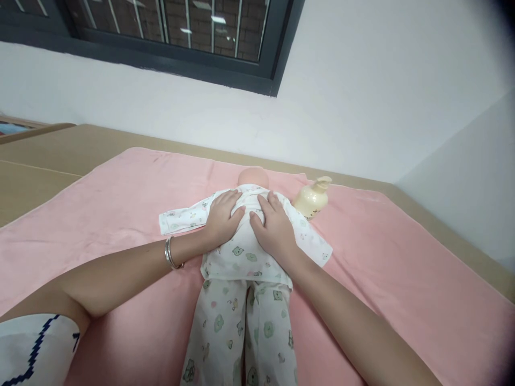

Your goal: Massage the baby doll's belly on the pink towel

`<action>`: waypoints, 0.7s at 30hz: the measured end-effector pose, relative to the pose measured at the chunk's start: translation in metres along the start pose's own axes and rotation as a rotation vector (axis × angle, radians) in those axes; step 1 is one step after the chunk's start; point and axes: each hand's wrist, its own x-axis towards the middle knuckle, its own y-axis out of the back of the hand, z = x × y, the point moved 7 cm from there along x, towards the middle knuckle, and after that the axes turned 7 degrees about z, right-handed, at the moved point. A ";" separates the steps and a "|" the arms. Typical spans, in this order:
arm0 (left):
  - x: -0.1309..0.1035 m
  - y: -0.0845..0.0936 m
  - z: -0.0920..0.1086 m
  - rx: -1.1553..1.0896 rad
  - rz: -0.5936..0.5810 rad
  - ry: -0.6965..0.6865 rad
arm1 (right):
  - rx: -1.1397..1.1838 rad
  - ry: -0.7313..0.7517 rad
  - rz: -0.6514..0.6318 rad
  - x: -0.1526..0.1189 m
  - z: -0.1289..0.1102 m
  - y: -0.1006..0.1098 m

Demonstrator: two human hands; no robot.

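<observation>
A baby doll [252,177] lies stretched out on a pink cloth, its head at the far end. It wears a white printed top [245,262] and matching trousers [219,327], with the sleeves spread to both sides. My left hand [223,219] rests flat on the left of the doll's upper body, fingers extended. On the right of the same area lies my right hand [276,228], also flat with the thumb apart. The two thumbs point toward each other with a gap between them. Both palms are hidden against the top.
A cream pump bottle [311,199] stands, slightly tilted in view, beside the doll's right-side sleeve. The pink cloth [132,214] covers much of a wooden surface [100,140]. Behind it rise a white wall [341,107] and a dark-framed window [169,53].
</observation>
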 end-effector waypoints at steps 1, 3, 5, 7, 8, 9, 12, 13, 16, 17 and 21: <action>0.000 0.000 0.000 -0.003 0.000 0.000 | -0.018 -0.028 0.008 -0.001 0.001 0.001; 0.000 0.000 0.001 -0.007 0.000 -0.003 | -0.047 -0.037 0.005 -0.003 0.000 0.001; 0.000 0.000 0.000 -0.007 0.002 -0.003 | -0.065 -0.023 0.000 -0.003 -0.001 0.000; 0.000 0.000 0.000 -0.005 0.002 -0.003 | -0.076 -0.009 0.001 -0.002 -0.002 0.000; 0.000 0.000 0.000 -0.003 0.001 -0.003 | -0.080 -0.003 0.003 -0.002 -0.002 0.000; 0.000 0.000 -0.001 0.000 0.001 -0.002 | -0.085 0.003 0.004 -0.002 -0.001 0.000; 0.000 0.000 0.000 0.000 0.006 -0.012 | -0.122 0.021 0.000 -0.002 -0.002 0.000; 0.000 0.000 0.001 -0.001 0.009 -0.020 | -0.141 0.027 -0.005 -0.002 -0.003 0.000; -0.002 -0.001 0.002 -0.005 0.019 -0.038 | -0.199 0.050 -0.015 0.000 -0.008 0.006; -0.002 -0.001 0.001 -0.005 0.023 -0.038 | -0.215 0.052 -0.025 0.003 -0.010 0.008; -0.003 -0.005 -0.002 -0.006 0.019 -0.046 | -0.219 0.015 -0.161 0.019 -0.012 0.015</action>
